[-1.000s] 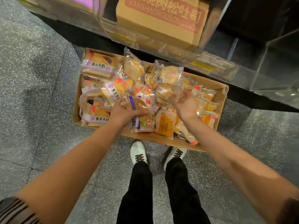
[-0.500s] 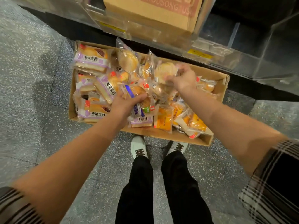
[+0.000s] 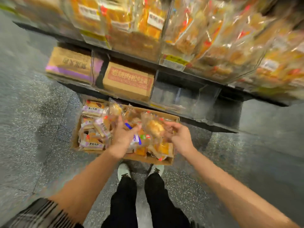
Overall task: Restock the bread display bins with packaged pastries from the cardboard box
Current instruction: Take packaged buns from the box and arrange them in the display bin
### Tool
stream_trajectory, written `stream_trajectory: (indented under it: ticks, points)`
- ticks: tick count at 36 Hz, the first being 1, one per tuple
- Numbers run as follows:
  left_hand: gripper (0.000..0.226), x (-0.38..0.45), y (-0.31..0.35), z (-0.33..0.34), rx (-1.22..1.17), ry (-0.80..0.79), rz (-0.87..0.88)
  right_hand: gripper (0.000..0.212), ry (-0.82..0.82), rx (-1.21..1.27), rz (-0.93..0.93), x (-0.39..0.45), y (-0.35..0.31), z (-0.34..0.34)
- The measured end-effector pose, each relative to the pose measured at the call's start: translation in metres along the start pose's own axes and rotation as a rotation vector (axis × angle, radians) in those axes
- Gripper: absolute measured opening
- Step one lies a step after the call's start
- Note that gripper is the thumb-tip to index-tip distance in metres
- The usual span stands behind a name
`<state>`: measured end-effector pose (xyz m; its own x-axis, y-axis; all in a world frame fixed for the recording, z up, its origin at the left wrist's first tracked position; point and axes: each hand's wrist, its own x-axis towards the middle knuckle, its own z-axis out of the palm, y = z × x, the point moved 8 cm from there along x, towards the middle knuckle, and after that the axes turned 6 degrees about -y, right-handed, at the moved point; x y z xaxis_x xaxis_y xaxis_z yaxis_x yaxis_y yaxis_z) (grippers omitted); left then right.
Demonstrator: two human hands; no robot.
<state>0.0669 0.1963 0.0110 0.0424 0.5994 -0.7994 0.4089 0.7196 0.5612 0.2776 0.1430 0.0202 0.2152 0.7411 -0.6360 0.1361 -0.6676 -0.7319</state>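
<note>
Pastries coming up now: right hand (image 3: 178,137) has lifted a clear-wrapped bun (image 3: 154,128) off the cardboard box (image 3: 148,159), left hand (image 3: 122,134) grasps a blue-striped packet (image 3: 135,137), display bins (image 3: 189,46) next.

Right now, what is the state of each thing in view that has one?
Box: open, on the floor, still holding many pastries.
Round bun pack: lifted, held by the right hand.
Blue-striped pack: held by the left hand.
Upper bins: full.
Lower clear bin: looks empty.
</note>
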Motion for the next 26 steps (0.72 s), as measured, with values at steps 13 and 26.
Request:
stream_trajectory:
  ticks: [13,26]
  points:
    - [0.081,-0.157,0.218,0.059,-0.343,-0.371,0.237,0.020,0.254,-0.455,-0.768,-0.170,-0.237,-0.146]
    - [0.067,-0.288,0.391,0.068,-0.129,-0.433,0.879,0.041,0.428,-0.428,-0.757,-0.274,-0.369,-0.231]
